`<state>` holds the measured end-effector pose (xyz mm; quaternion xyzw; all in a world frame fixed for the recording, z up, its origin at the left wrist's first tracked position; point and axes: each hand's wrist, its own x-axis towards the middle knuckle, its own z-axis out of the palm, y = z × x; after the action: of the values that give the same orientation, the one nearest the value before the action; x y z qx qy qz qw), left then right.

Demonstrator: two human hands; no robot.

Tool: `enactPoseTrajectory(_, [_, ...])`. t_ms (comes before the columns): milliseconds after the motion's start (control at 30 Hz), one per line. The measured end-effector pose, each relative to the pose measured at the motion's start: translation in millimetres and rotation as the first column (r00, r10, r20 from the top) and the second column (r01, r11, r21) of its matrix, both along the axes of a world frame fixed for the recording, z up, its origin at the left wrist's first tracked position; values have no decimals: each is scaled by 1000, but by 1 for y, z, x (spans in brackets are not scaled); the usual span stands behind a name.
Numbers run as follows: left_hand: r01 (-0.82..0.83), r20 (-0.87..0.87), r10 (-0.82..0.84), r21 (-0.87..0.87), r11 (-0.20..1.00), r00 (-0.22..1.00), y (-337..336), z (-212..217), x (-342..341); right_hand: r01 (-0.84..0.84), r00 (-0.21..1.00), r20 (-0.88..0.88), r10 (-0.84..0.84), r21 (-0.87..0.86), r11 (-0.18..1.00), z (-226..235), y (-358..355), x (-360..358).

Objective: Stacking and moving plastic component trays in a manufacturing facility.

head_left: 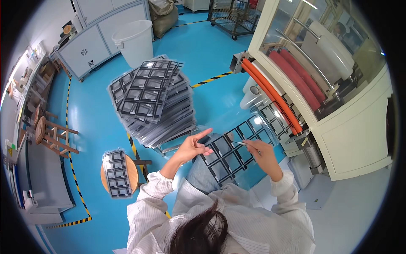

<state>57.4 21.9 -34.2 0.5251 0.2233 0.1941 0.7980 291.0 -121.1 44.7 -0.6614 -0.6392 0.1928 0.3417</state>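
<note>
Locate the gridded film sheet (231, 164) over the lap, angled toward the orange roller (272, 95). Note the right hand (264, 157): fingers pinched together around a thin pale tool (239, 142), held over the sheet. Note the left hand (189, 148): index finger extended, well clear of the others, beside the sheet's left edge; impossible to tell whether gripping film. Allow for probable scratching or piercing of the film from excess tool pressure, given only partial support beneath. Guard against tool slip toward the left index finger. Watch for creasing caused by a dragging sleeve (285, 190). Avoid bumping the unevenly piled stack (154, 101); possible sliding of the skewed top sheets otherwise.
</note>
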Motion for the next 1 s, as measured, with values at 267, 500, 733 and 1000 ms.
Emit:
enactPoseTrajectory(267, [-57, -4, 57, 40, 998, 998, -13, 8, -26, -479, 808, 493, 322, 233, 846, -35, 63, -40])
enactPoseTrajectory(500, [-76, -66, 80, 54, 996, 995, -16, 14, -52, -446, 619, 763, 187, 145, 883, -29, 75, 43])
enactPoseTrajectory(733, [-124, -131, 127, 28, 992, 983, -21, 29, -69, -51, 840, 540, -49, 168, 985, -44, 57, 57])
enactPoseTrajectory(1000, [-159, -150, 169, 80, 984, 974, -25, 19, -93, 164, 853, 512, -101, -79, 983, -56, 4, 27])
